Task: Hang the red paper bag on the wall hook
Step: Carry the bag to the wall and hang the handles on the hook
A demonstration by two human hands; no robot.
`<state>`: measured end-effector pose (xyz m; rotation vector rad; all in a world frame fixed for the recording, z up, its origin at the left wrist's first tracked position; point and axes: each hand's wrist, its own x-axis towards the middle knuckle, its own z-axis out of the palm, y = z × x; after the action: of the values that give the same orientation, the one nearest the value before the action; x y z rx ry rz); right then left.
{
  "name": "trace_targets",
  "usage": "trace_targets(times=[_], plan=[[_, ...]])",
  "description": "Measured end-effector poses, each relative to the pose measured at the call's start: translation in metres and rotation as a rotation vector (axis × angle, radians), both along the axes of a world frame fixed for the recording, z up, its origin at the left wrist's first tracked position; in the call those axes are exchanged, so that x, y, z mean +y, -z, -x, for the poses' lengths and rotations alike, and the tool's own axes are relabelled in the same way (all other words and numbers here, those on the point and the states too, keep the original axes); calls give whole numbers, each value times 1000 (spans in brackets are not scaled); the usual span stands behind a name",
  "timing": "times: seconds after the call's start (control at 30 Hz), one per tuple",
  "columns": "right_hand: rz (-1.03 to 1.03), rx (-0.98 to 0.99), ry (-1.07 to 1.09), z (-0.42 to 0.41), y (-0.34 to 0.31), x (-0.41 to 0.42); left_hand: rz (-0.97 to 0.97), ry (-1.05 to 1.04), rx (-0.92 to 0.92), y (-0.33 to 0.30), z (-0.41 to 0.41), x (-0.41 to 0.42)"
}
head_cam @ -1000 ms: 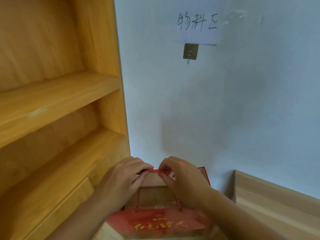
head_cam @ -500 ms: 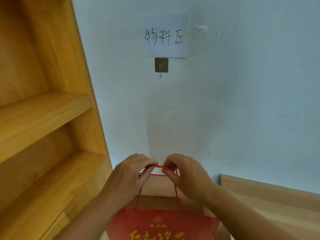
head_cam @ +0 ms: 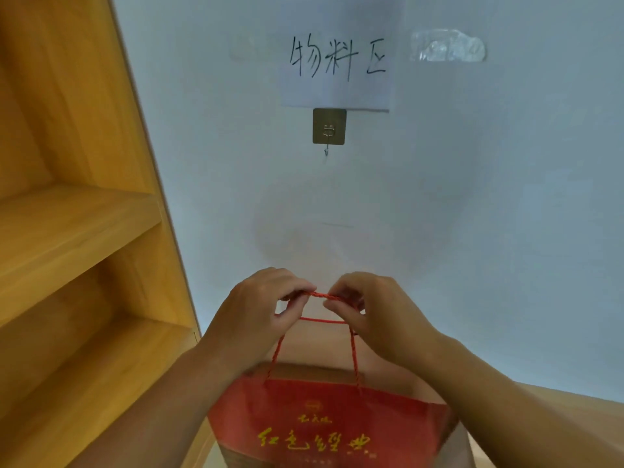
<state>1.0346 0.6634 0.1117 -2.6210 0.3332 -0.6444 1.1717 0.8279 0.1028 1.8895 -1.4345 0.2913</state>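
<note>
Directly below the hook [head_cam: 327, 151], and well apart from it, both hands pinch one red cord handle [head_cam: 317, 295] of the bag [head_cam: 331, 423] — the left hand [head_cam: 260, 312] at its left end, the right hand [head_cam: 374, 315] at its right, the cord stretched short between the fingertips. A second cord loop sags just beneath. The bag hangs from that grip, its mouth open, gold characters on its near face. A paper sign [head_cam: 337, 59] sits on the wall [head_cam: 506, 197] just above the hook; a wooden shelf [head_cam: 67, 231] stands to the left.
</note>
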Motion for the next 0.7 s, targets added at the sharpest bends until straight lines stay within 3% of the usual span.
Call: trace_targets(times=[0.27,0.7], plan=[[-15,-1,75,-73,-16,-46,34,194,89,-13,-93,-55],[-66,-103,77,-130,-71,-91,119,189,38,-72,-156,-106]])
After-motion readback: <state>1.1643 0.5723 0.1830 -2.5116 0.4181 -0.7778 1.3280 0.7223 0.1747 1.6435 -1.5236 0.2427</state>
